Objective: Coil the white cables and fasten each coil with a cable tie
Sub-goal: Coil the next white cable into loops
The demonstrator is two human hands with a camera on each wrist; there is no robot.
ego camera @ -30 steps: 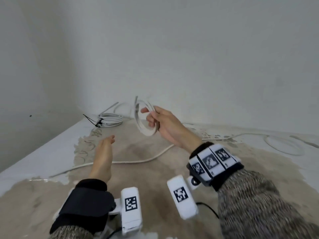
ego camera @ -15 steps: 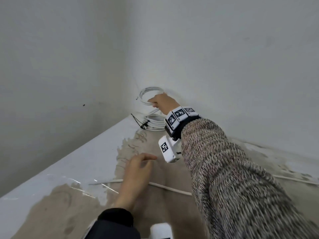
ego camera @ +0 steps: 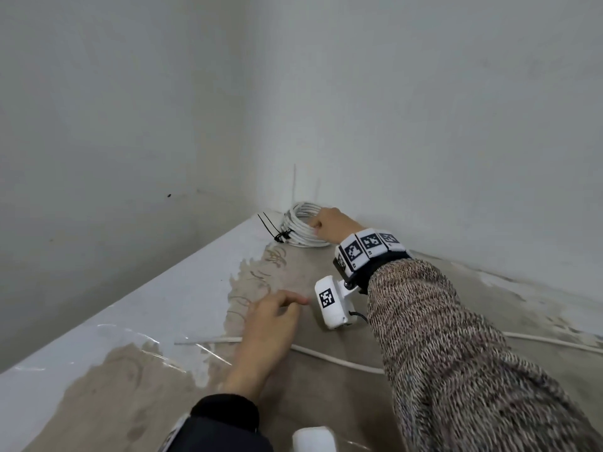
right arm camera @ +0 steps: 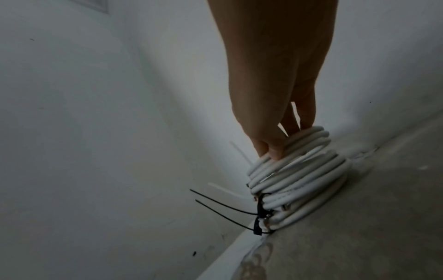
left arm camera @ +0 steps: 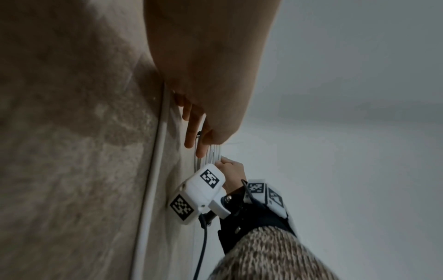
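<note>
A stack of white cable coils (ego camera: 301, 231) (right arm camera: 299, 180) lies in the far corner against the wall. Black cable ties (ego camera: 278, 235) (right arm camera: 260, 214) bind the lower coils, their tails sticking out to the left. My right hand (ego camera: 329, 223) (right arm camera: 271, 147) reaches to the corner and pinches the strands of the top coil, which rests on the stack. A loose white cable (ego camera: 326, 355) (left arm camera: 153, 170) runs straight across the floor. My left hand (ego camera: 274, 318) (left arm camera: 199, 132) hovers just above it with relaxed fingers, holding nothing.
Two pale walls meet at the corner (ego camera: 254, 141) right behind the stack. The floor is bare brown concrete (ego camera: 293, 386) with white paint along the left wall (ego camera: 146, 305). Thin white tie tails (right arm camera: 239, 153) stick out from the upper coils.
My right hand has carried the coil from mid-air out to the corner and set it on the stack. My left hand has dropped toward the loose cable.
</note>
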